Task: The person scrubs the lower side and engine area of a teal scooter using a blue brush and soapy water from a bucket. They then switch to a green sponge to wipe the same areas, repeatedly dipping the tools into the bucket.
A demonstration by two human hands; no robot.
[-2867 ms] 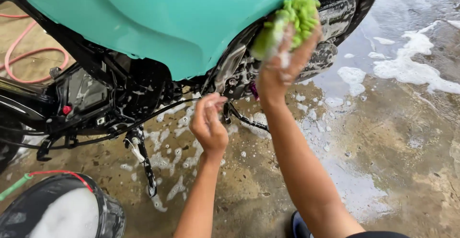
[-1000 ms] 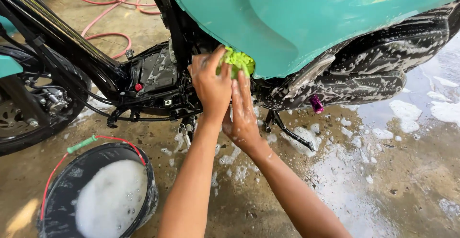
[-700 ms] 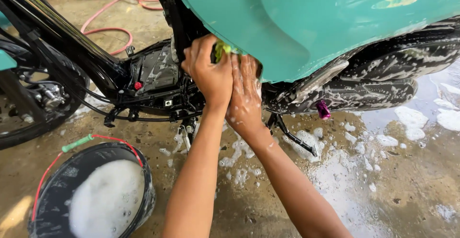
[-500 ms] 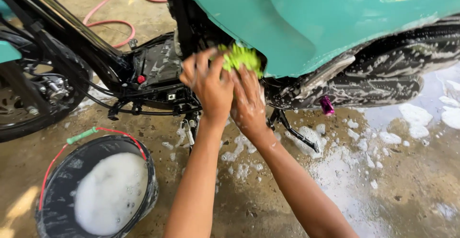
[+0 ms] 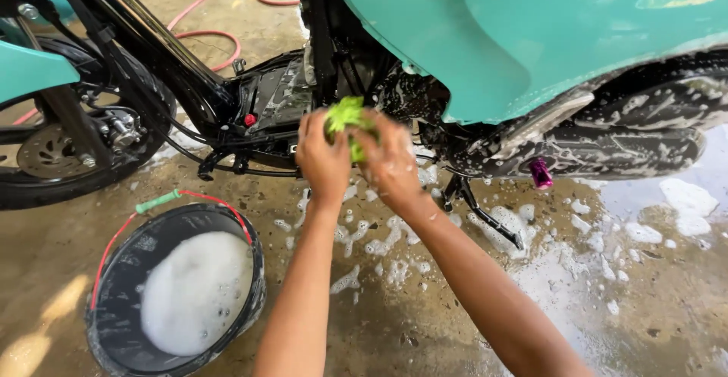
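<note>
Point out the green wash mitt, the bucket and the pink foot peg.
green wash mitt (image 5: 345,113): head view, top of its fuzzy bulk above the hands.
bucket (image 5: 121,267): head view, bare inner black wall.
pink foot peg (image 5: 540,174): head view, middle of peg.

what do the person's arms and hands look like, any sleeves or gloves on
Both arms are bare as far up as the view shows: no sleeves, no gloves. The left hand and right hand carry no ring, watch or band that shows. They look wet, with flecks of white foam on the right hand. Both forearms are slim and enter from the bottom edge.
</note>
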